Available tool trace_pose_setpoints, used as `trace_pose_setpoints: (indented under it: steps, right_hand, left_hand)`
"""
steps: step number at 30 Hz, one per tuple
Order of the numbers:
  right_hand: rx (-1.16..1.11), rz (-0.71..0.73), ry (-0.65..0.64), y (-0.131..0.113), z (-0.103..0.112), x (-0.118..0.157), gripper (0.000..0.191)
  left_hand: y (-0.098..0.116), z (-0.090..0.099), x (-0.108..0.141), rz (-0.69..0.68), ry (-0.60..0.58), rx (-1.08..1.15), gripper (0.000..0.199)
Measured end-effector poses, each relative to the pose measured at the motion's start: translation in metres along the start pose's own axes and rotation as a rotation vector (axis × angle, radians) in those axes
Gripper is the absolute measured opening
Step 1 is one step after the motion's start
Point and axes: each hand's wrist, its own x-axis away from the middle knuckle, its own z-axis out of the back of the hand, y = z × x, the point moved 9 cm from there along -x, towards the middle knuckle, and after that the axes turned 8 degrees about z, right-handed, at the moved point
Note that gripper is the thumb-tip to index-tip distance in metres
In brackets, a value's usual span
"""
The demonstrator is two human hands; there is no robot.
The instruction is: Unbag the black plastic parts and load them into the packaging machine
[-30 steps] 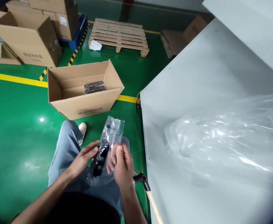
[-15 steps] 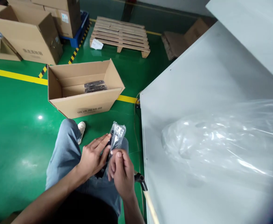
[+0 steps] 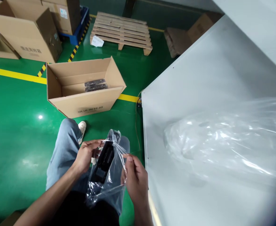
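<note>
Right hand point(image 3: 136, 180) apparently pinches the clear bag point(image 3: 114, 175).

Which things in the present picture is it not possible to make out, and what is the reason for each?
All in the head view:
1. Fine details of the black part: obscured by glare and folds of the clear bag.
2. Some fingertips of the left hand: hidden behind the bagged part.
3. Near floor of the open carton: hidden by its front wall.
4. Writing on the white paper: too small.
</note>
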Motion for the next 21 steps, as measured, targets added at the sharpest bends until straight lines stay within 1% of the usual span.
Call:
trace_pose_setpoints:
  steps: [1, 2, 3, 5, 6, 7, 8, 10, 12, 15, 16, 18, 19, 20, 21]
  right_hand:
    - [0.009, -0.010, 0.003, 0.001, 0.000, 0.000, 0.059]
    - [0.017, -0.020, 0.011, 0.002, 0.000, 0.001, 0.059]
    - [0.020, -0.028, 0.021, 0.002, 0.001, 0.001, 0.060]
    - [0.005, -0.036, 0.029, 0.002, 0.001, 0.003, 0.061]
    - [-0.011, -0.038, 0.016, 0.001, -0.001, 0.003, 0.061]
    - [-0.029, -0.040, -0.009, 0.001, -0.003, 0.004, 0.062]
    - [-0.046, -0.044, -0.041, 0.001, -0.007, 0.005, 0.062]
    - [-0.063, -0.058, -0.094, 0.001, -0.012, 0.008, 0.063]
    - [-0.051, -0.069, -0.106, 0.003, -0.013, 0.010, 0.064]
    - [0.013, -0.053, -0.108, 0.006, -0.012, 0.013, 0.064]
    - [0.046, -0.037, -0.114, 0.006, -0.011, 0.014, 0.063]
    - [0.117, 0.003, -0.120, 0.005, -0.009, 0.015, 0.061]
    - [0.148, 0.024, -0.113, 0.004, -0.007, 0.015, 0.060]
    - [0.171, 0.041, -0.101, 0.003, -0.004, 0.015, 0.058]
    - [0.186, 0.052, -0.084, 0.002, 0.000, 0.014, 0.057]
  left_hand:
    - [0.001, 0.003, -0.001, -0.033, -0.021, -0.031, 0.042]
    - [0.003, 0.004, -0.001, -0.062, -0.071, -0.064, 0.042]
    - [0.003, 0.004, 0.000, -0.079, -0.156, -0.097, 0.043]
    - [0.001, 0.002, 0.004, -0.078, -0.368, -0.164, 0.050]
    - [0.000, 0.002, 0.006, -0.077, -0.443, -0.204, 0.054]
    - [0.000, 0.003, 0.008, -0.098, -0.478, -0.247, 0.058]
    - [0.003, 0.005, 0.009, -0.146, -0.472, -0.296, 0.062]
    - [0.010, 0.004, 0.011, -0.294, -0.395, -0.423, 0.067]
    - [0.015, -0.010, 0.015, -0.458, -0.313, -0.588, 0.067]
    - [0.019, -0.036, 0.020, -0.664, -0.148, -0.818, 0.057]
    - [0.021, -0.042, 0.020, -0.703, -0.078, -0.856, 0.052]
    - [0.025, -0.047, 0.020, -0.726, 0.045, -0.877, 0.040]
    - [0.026, -0.047, 0.020, -0.717, 0.074, -0.867, 0.036]
    - [0.027, -0.047, 0.020, -0.698, 0.076, -0.845, 0.033]
    - [0.027, -0.046, 0.019, -0.667, 0.052, -0.812, 0.031]
